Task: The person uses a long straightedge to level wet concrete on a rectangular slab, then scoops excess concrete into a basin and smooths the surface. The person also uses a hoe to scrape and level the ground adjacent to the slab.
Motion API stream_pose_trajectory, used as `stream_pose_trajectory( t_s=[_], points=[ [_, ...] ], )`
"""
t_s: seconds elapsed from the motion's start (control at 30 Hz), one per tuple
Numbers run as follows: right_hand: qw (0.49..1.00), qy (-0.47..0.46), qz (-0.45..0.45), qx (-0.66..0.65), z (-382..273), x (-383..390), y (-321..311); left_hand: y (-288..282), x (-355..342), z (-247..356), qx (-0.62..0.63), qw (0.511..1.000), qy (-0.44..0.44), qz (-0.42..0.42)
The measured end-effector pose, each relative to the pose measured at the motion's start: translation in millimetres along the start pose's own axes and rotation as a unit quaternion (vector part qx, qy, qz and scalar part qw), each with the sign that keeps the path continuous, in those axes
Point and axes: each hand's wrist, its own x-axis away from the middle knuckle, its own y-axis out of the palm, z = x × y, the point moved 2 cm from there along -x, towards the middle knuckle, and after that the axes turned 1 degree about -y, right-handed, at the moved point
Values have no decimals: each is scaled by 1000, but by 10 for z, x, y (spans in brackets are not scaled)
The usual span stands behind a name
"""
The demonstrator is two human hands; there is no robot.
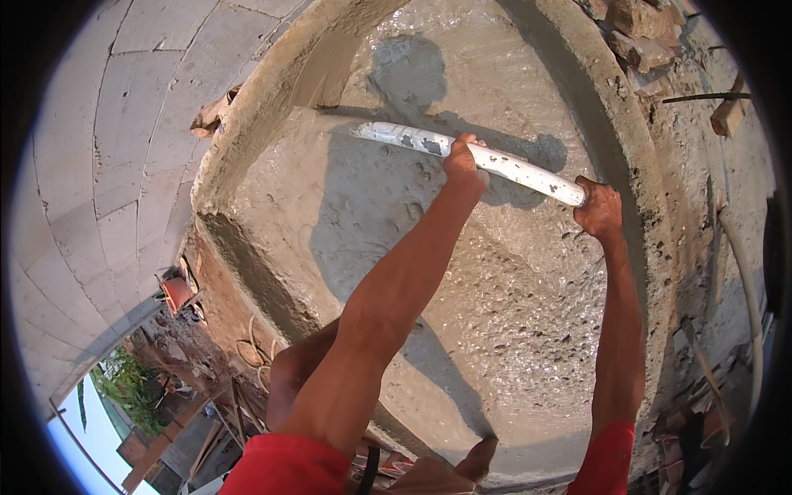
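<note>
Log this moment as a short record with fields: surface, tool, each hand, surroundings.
surface: wet grey concrete slab, rough and pitted, bounded by a raised smoothed edge
tool: long white straightedge smeared with cement, lying across the slab, its shadow beside it
left hand: left hand gripping the straightedge near its middle
right hand: right hand gripping the end of the straightedge nearest the person
surroundings: block wall at left, broken bricks at top right, hose at right

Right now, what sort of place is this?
Probably an outdoor construction site: both hands, left hand and right hand, draw a white straightedge across wet concrete, with block wall alongside.
</note>
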Motion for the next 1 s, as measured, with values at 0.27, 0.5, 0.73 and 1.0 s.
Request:
stream_pose_trajectory(
  t_s=[0.27,0.5,0.73,1.0],
  points=[
    [999,34,-19,0,87,204,-136,261,288,-49,16,1000,6,-11],
    [995,95,27,2,550,474,-275,1228,437,-427,-130,991,-27,16],
    [980,140,-40,-133,216,1322,-75,814,781,-577,-248,967,34,48],
    [934,258,-137,-205,434,3828,3,-691,2349,-1897,-355,934,-17,37]
  ],
)
